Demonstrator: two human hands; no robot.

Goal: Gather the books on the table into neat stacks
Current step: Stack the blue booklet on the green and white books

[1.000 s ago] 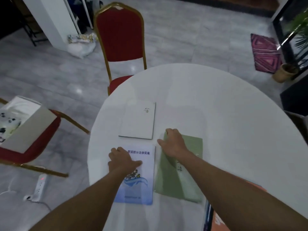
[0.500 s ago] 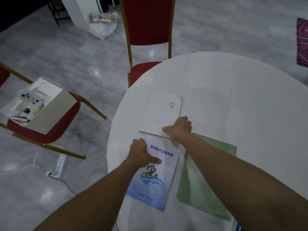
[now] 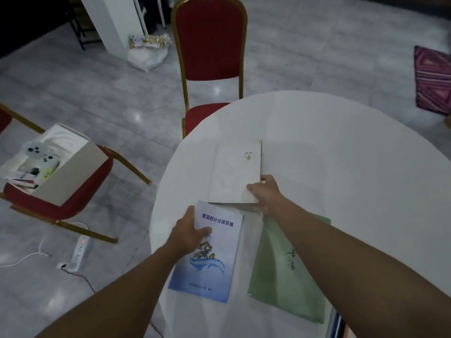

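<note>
Three books lie near the left edge of the round white table (image 3: 341, 147). A white book (image 3: 234, 172) lies farthest from me, and my right hand (image 3: 266, 193) grips its near right corner, which looks slightly raised off the table. A blue-and-white booklet (image 3: 214, 259) with Chinese lettering lies nearer, and my left hand (image 3: 188, 232) holds its upper left corner, thumb on the cover. A green book (image 3: 288, 272) lies flat to the right, partly hidden under my right forearm.
A red chair with a gold frame (image 3: 210, 45) stands behind the table. Another red chair (image 3: 61, 191) at the left carries an open box (image 3: 61, 164) of white items. A power strip (image 3: 78, 252) and cable lie on the floor. A patterned rug (image 3: 432, 79) is far right.
My right hand left the green book and took the white book's near right corner. My left hand moved to the blue booklet's upper left corner. The view shifted left.
</note>
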